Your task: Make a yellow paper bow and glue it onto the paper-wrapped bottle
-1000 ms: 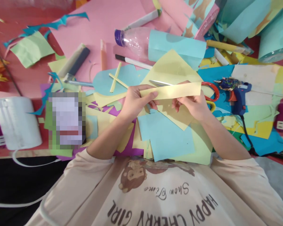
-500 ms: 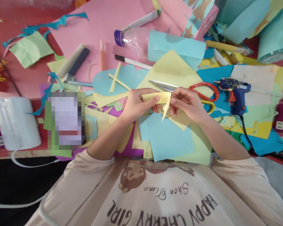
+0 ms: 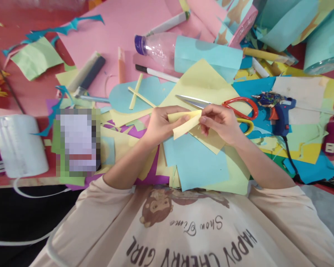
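Observation:
Between my two hands is a folded strip of pale yellow paper (image 3: 187,126), bent so that one flap slants down toward the left. My left hand (image 3: 164,122) grips its left part, thumb on top. At the right end, my right hand (image 3: 219,122) pinches the fold between thumb and fingers. Scissors with red and yellow handles (image 3: 241,107) lie just beyond my right hand, blades pointing left. Beneath the hands are a yellow paper sheet (image 3: 203,79) and a light blue paper sheet (image 3: 203,163). Two thin yellow strips (image 3: 136,92) lie crossed, up and left of my left hand.
A blue glue gun (image 3: 282,115) rests at the right, its cord running toward the front edge. A plastic bottle (image 3: 160,46) wrapped in light blue paper lies behind the hands. On the left are a white device (image 3: 19,144) with a cable and a blurred-out phone-like object (image 3: 78,141).
The paper's loose flap, which hung down narrowly near my right fingers, now swings left and shows its broad side over the left thumb area. Both hands stay nearly in place.

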A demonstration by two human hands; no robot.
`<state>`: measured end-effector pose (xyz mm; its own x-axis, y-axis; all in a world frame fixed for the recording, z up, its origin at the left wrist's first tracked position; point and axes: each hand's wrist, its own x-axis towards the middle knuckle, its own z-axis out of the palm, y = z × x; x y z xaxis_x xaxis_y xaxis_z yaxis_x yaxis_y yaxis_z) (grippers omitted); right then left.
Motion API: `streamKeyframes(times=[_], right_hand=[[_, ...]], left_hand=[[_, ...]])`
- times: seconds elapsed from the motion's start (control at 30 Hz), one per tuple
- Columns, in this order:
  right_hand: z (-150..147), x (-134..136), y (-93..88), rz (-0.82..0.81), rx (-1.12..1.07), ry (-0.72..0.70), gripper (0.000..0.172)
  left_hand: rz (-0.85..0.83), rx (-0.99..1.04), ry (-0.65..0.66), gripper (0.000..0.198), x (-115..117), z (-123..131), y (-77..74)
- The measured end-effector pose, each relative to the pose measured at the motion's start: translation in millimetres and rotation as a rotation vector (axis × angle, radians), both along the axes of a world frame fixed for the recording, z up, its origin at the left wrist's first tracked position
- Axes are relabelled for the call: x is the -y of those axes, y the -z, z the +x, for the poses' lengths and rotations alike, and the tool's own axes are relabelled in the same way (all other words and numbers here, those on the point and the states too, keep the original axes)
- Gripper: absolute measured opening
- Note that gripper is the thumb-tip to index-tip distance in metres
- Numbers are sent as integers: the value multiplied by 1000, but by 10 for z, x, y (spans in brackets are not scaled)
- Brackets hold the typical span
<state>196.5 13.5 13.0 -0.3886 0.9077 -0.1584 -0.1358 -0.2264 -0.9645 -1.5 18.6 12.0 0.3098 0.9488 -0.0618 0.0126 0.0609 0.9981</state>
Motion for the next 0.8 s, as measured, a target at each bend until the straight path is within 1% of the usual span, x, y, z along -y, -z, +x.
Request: streamKeyframes(times=[0.23, 0.4, 0.47, 0.57, 0.6, 0.63, 0.67, 0.73, 0.8], right_hand=[[-7, 15, -4, 39, 42, 44, 20], [-11, 21, 5, 58, 58, 73, 22], [-5, 21, 11, 67, 77, 91, 23], [5, 15, 11, 91, 96, 130, 26], [6, 12, 8, 100, 98, 143, 27], [7, 10, 4, 108, 101, 154, 28], [7, 8, 0, 113, 106, 163, 28], [7, 8, -6, 121, 121, 171, 29], [8, 8, -8, 125, 131, 172, 29]], left_hand=[[-44, 19, 46, 32, 7, -11, -3], [-50, -49, 55, 31, 8, -11, 1], [-54, -42, 31, 39, 5, -12, 26], [-35, 51, -26, 63, -8, -14, 82], [-12, 82, -44, 66, -12, -13, 97], [12, 97, -62, 64, -15, -9, 107], [37, 95, -82, 58, -16, -1, 110], [68, 42, -129, 44, -12, 22, 98], [72, -21, -171, 35, -5, 49, 75]])
